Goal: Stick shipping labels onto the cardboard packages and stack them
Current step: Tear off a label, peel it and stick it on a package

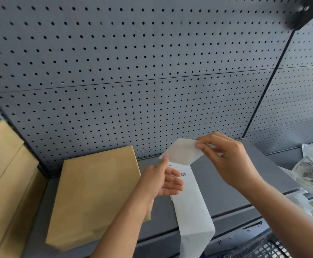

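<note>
A brown cardboard package (96, 194) lies flat on the grey shelf (226, 183), left of my hands. A long white strip of label backing (191, 211) hangs down over the shelf's front edge; a barcode shows near its top. My right hand (230, 161) pinches the upper corner of a white label (181, 153) that is folded back from the strip. My left hand (163, 181) pinches the label's lower left edge, its fingers lying over the strip. A stack of brown packages (5, 174) stands at the far left.
A grey pegboard wall (133, 71) rises right behind the shelf. Crumpled clear plastic and paper scraps (311, 168) lie at the right. A dark wire basket (269, 246) sits below the shelf at the lower right.
</note>
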Demonstrator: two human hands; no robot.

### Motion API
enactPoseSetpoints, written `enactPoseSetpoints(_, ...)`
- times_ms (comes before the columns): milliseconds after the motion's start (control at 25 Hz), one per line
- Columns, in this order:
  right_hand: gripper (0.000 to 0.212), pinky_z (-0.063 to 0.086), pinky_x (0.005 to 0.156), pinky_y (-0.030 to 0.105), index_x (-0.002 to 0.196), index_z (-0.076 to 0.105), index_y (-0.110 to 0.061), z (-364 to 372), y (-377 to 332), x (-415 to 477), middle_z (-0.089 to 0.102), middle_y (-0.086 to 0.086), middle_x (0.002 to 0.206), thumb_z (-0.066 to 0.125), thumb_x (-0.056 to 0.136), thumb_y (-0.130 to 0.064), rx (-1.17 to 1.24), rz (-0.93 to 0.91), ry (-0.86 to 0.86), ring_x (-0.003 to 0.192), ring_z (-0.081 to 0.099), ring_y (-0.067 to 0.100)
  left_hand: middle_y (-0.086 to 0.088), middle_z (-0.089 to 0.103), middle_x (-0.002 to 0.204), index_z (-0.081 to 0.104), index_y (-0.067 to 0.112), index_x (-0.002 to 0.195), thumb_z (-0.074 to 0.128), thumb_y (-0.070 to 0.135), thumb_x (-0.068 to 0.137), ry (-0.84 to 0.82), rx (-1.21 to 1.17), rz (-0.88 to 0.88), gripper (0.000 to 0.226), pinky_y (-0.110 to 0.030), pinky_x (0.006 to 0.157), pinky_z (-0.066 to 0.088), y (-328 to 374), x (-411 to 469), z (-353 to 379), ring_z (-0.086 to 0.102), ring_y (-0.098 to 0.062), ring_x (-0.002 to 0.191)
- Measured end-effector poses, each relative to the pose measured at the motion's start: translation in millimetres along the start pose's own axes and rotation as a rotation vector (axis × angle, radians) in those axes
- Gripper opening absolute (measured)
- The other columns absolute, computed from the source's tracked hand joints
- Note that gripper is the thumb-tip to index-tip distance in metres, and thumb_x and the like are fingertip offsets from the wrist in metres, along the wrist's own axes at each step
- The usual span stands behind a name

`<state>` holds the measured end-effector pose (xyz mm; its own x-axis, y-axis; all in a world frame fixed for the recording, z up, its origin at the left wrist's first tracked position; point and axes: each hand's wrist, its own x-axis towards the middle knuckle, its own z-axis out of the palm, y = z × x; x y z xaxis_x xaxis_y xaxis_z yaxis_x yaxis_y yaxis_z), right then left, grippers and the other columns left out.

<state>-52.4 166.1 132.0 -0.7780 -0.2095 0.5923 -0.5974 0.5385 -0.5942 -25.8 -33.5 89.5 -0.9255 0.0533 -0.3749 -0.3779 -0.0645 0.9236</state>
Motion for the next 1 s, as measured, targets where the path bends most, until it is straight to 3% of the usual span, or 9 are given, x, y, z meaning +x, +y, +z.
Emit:
enactPoseSetpoints(120,0.013,0.057,0.075,0.036,0.095,0.076,-0.021,14,-12,1,0.069,-0.013,0.093,0.064,0.093,-0.027,0.031,-0.066,-0.024,0.085,0.067,0.012,-0.027,0.077,0.097,0.073,-0.006,0.105,0.042,0.063,0.100,-0.035,-0.300,-0.002,0.075,-0.039,0.074,0.065,16,-17,-20,0.078,-0.032,0.081)
enactPoseSetpoints(240,0.016,0.056,0.073,0.039,0.098,0.075,-0.023,32,-24,-1,0.067,-0.014,0.097,0.063,0.097,-0.032,0.033,-0.165,-0.106,0.088,0.068,0.010,-0.024,0.077,0.097,0.071,-0.003,0.106,0.054,0.048,0.101,0.028,-0.437,0.076,0.054,-0.036,0.073,0.066,24,-26,-40,0.078,-0.029,0.079)
enactPoseSetpoints(360,0.022,0.057,0.072,0.035,0.104,0.074,-0.030,52,-37,-5,0.064,-0.019,0.105,0.057,0.096,-0.041,-0.011,-0.253,-0.212,0.097,0.066,0.005,-0.020,0.079,0.093,0.071,-0.004,0.109,0.057,0.017,0.103,0.099,-0.432,0.133,0.026,-0.030,0.064,0.065,24,-34,-64,0.077,-0.024,0.072)
enactPoseSetpoints(480,0.029,0.054,0.073,0.022,0.113,0.068,-0.040,71,-48,-10,0.057,-0.020,0.119,0.058,0.089,-0.053,-0.065,-0.298,-0.353,0.109,0.057,-0.001,-0.012,0.079,0.088,0.072,0.000,0.104,0.057,0.010,0.102,0.205,-0.369,0.158,0.019,-0.028,0.059,0.060,21,-41,-93,0.073,-0.016,0.067)
enactPoseSetpoints(560,0.045,0.046,0.083,0.012,0.121,0.062,-0.044,81,-54,-12,0.046,-0.022,0.134,0.062,0.081,-0.064,-0.051,-0.273,-0.466,0.120,0.047,-0.005,-0.008,0.079,0.086,0.071,0.001,0.105,0.057,0.011,0.102,0.262,-0.321,0.178,0.018,-0.028,0.059,0.057,17,-47,-111,0.072,-0.013,0.066)
enactPoseSetpoints(680,0.054,0.036,0.096,0.002,0.130,0.053,-0.047,97,-69,-9,0.037,-0.028,0.141,0.070,0.079,-0.056,0.175,-0.028,-0.546,0.128,0.041,-0.011,-0.009,0.081,0.093,0.071,0.002,0.107,0.057,0.013,0.102,0.350,-0.259,0.197,0.018,-0.033,0.068,0.059,9,-56,-138,0.074,-0.014,0.073)
enactPoseSetpoints(760,0.036,0.045,0.093,0.011,0.126,0.054,-0.046,116,-74,-5,0.055,-0.021,0.131,0.064,0.091,-0.042,0.434,0.275,-0.494,0.114,0.058,-0.008,-0.012,0.081,0.100,0.071,0.001,0.109,0.057,0.013,0.102,0.380,-0.251,0.191,0.020,-0.036,0.073,0.060,5,-60,-153,0.075,-0.018,0.080)
enactPoseSetpoints(840,0.025,0.055,0.090,0.029,0.124,0.061,-0.032,139,-74,1,0.070,-0.007,0.118,0.056,0.100,-0.036,0.622,0.574,-0.486,0.097,0.071,0.007,-0.012,0.080,0.101,0.070,0.000,0.111,0.057,0.013,0.102,0.386,-0.244,0.173,0.021,-0.034,0.069,0.060,2,-63,-164,0.075,-0.019,0.081)
enactPoseSetpoints(1000,0.026,0.054,0.082,0.036,0.113,0.070,-0.009,176,-76,6,0.076,0.011,0.105,0.054,0.103,-0.025,0.780,0.777,-0.554,0.087,0.070,0.021,-0.007,0.082,0.097,0.071,0.004,0.107,0.058,0.015,0.102,0.377,-0.179,0.138,0.018,-0.031,0.065,0.058,-3,-62,-179,0.077,-0.017,0.081)
